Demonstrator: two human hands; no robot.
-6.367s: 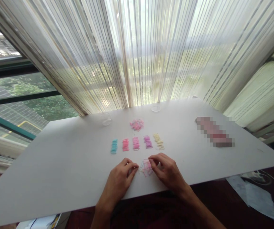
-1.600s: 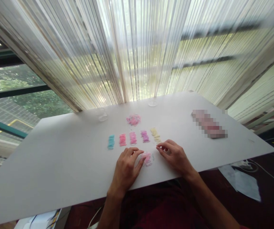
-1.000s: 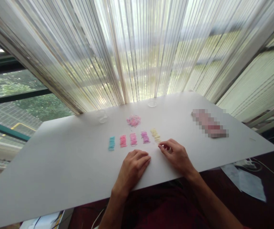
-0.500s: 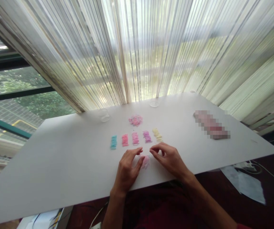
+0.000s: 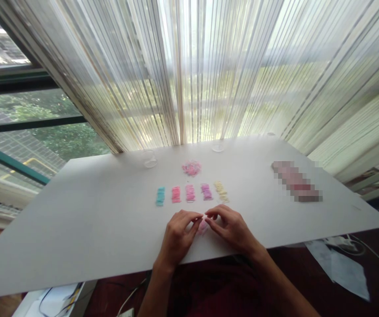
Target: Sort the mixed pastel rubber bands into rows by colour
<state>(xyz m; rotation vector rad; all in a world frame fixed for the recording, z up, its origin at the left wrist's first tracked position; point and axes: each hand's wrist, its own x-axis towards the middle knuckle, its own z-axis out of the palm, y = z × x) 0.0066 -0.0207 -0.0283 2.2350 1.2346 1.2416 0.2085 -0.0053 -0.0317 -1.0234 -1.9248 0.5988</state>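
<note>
My left hand [image 5: 180, 235] and my right hand [image 5: 232, 226] nearly meet fingertip to fingertip. Thumb and forefinger are pinched together on the left; the right is curled in a similar pinch. Whatever lies between the fingertips is too small to make out. Just beneath them is a small loose pile of pale pink bands [image 5: 203, 226], partly hidden by the fingers. Beyond the hands, thin bands lie in short stacks sorted by colour: blue [image 5: 160, 196], coral [image 5: 175, 194], pink [image 5: 190, 193], purple [image 5: 206, 192] and yellow [image 5: 221, 192].
Farther back on the white table [image 5: 93, 220] is a mixed pink heap of bands [image 5: 191, 167]. Two clear round dishes, one on the left [image 5: 149, 159] and one on the right [image 5: 218, 147], stand near the curtain [image 5: 202, 88]. A blurred-out pinkish object [image 5: 297, 182] lies at the right.
My hands have come closer together over the near pile, and the left thumb and forefinger have closed into a pinch. The whole view has shifted slightly.
</note>
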